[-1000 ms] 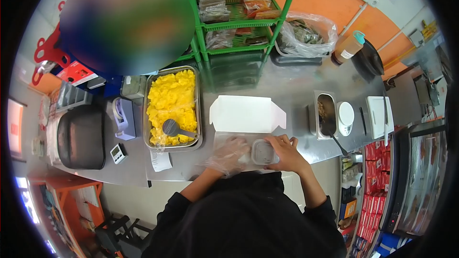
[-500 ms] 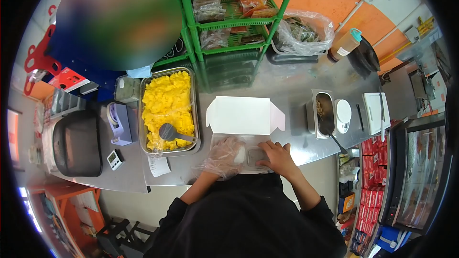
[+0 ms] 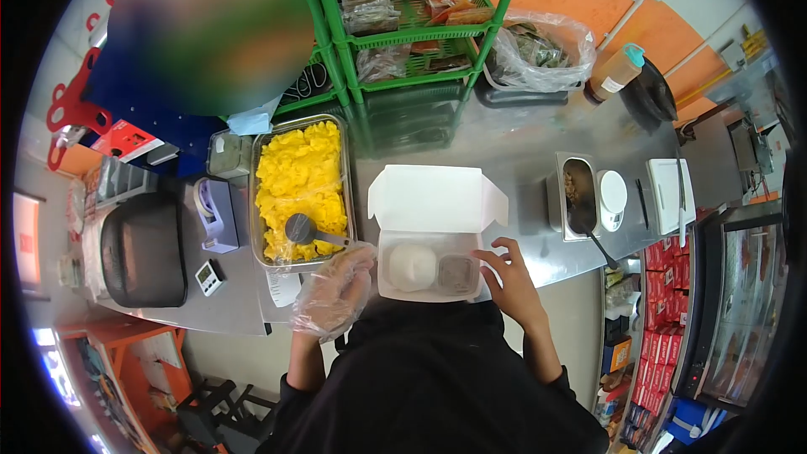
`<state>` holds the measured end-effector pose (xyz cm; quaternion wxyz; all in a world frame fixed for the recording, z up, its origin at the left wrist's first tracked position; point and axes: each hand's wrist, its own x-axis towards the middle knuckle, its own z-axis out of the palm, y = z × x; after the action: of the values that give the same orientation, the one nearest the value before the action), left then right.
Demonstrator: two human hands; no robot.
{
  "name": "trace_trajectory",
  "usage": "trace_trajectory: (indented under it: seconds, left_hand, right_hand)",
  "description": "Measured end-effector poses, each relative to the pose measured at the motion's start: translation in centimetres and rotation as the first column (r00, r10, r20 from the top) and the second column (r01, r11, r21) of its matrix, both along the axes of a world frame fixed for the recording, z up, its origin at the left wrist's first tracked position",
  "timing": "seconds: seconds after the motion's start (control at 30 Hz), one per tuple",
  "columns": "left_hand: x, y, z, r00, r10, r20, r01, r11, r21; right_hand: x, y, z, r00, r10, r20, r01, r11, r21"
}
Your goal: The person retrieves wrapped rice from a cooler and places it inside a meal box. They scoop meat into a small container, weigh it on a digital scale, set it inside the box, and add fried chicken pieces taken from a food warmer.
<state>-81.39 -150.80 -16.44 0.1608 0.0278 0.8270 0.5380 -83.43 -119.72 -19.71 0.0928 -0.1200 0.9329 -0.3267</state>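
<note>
In front of me a white takeaway box (image 3: 429,292) stands with its lid (image 3: 427,197) folded back. A smooth white mound (image 3: 413,267), which looks like moulded rice, sits in its left half. Beside it on the right is a small clear plastic tub (image 3: 457,272). My left hand (image 3: 336,290), in a loose clear plastic glove, is left of the box, just below the scoop handle; its fingers are loosely curved with nothing visible in them. My bare right hand (image 3: 513,282) is open, thumb and fingers apart, fingertips at the box's right edge.
A metal tray (image 3: 351,202) of yellow scrambled egg (image 3: 301,168) holds a dark scoop (image 3: 300,229). A tape dispenser (image 3: 220,223) and timer (image 3: 209,277) stand left. At right are a metal pan (image 3: 555,202) and white scale (image 3: 613,193). A green rack (image 3: 412,38) and another person (image 3: 185,130) are behind.
My gloved left hand has moved left out of the box, uncovering the white mound. My right hand has drawn back rightwards from the small tub to the box's edge.
</note>
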Motion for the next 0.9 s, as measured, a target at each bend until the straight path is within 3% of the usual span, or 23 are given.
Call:
trace_trajectory:
  seconds: [0.03,0.1,0.17,0.2,0.27,0.4,0.47,0.6,0.7,0.77,0.9]
  left_hand:
    - [-0.1,0.3,-0.2,0.998,-0.040,0.044,0.042,0.998,-0.048]
    - [0.0,1.6,-1.6,0.993,-0.083,0.084,0.091,0.991,-0.094]
    - [0.6,3.9,-5.4,0.987,-0.137,-0.084,0.107,0.951,-0.290]
    - [0.3,5.2,-6.5,0.986,-0.142,-0.088,0.111,0.951,-0.290]
    - [0.0,7.1,-7.9,0.959,-0.224,0.173,0.283,0.739,-0.611]
    - [-0.4,6.8,-5.9,0.975,-0.186,0.119,0.221,0.826,-0.518]
    - [-0.8,6.0,-6.2,0.945,-0.301,0.127,0.325,0.840,-0.435]
    - [-0.9,6.0,-6.1,0.939,-0.276,0.204,0.341,0.813,-0.472]
    - [-0.4,6.3,-6.3,0.948,-0.272,0.163,0.317,0.824,-0.470]
    - [0.4,6.9,-6.1,0.980,-0.182,0.081,0.199,0.857,-0.476]
    - [0.5,7.6,-4.8,0.975,-0.216,0.055,0.210,0.806,-0.554]
  right_hand:
    - [0.4,-0.1,-0.4,1.000,-0.003,0.000,0.003,1.000,-0.002]
    - [0.8,-0.5,-1.4,0.979,-0.120,0.168,0.136,0.987,-0.090]
    - [1.0,-1.2,-2.2,0.976,-0.153,0.153,0.168,0.982,-0.090]
    - [1.1,-1.5,-2.5,0.973,-0.181,0.144,0.195,0.977,-0.090]
    - [1.1,-1.5,-2.8,0.968,-0.206,0.145,0.215,0.975,-0.050]
    - [1.1,-1.1,-4.5,0.982,-0.177,0.060,0.185,0.969,-0.161]
    - [1.2,-1.4,-4.6,0.981,-0.191,0.025,0.192,0.967,-0.168]
    - [1.2,-2.0,-3.9,0.980,-0.188,0.061,0.192,0.977,-0.090]
    - [1.1,-1.9,-4.0,0.981,-0.180,0.069,0.184,0.981,-0.055]
    - [1.3,-2.0,-3.8,0.981,-0.181,0.071,0.185,0.982,-0.048]
    - [1.8,-1.7,-3.4,0.980,-0.188,0.063,0.188,0.982,0.003]
